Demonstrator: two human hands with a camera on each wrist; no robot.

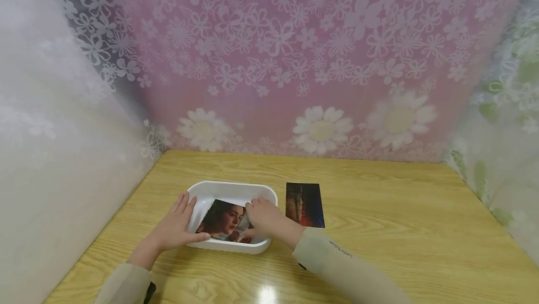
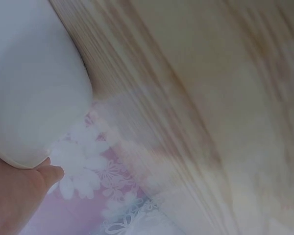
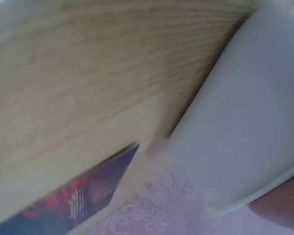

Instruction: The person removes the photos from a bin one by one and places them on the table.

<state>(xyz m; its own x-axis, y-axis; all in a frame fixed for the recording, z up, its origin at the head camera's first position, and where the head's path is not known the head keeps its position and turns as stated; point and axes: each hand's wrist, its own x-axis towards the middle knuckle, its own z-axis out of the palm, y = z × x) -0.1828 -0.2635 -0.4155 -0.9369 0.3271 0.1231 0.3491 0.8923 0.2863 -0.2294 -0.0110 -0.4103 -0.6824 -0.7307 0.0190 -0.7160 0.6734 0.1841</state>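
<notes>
A white rectangular basin (image 1: 236, 185) with rounded corners sits on the table. A glossy photo card (image 1: 229, 220) showing a face lies tilted inside it. My left hand (image 1: 176, 229) rests at the basin's left end, fingers on the left rim and thumb stretched along the near rim beside the card's lower corner. My right hand (image 1: 267, 220) reaches over the right rim and grips the card's right edge between fingers and thumb, hiding that edge. In the left wrist view, my left hand (image 2: 14, 196) touches the basin's rim. The right wrist view mostly shows the basin's outer wall (image 3: 245, 107).
A second dark card (image 1: 304, 205) with red and blue tones lies flat on the wood-grain table (image 1: 400, 229), just right of the basin. Flower-patterned pink sheeting (image 1: 269, 61) stands behind the table, with pale sheeting at both sides.
</notes>
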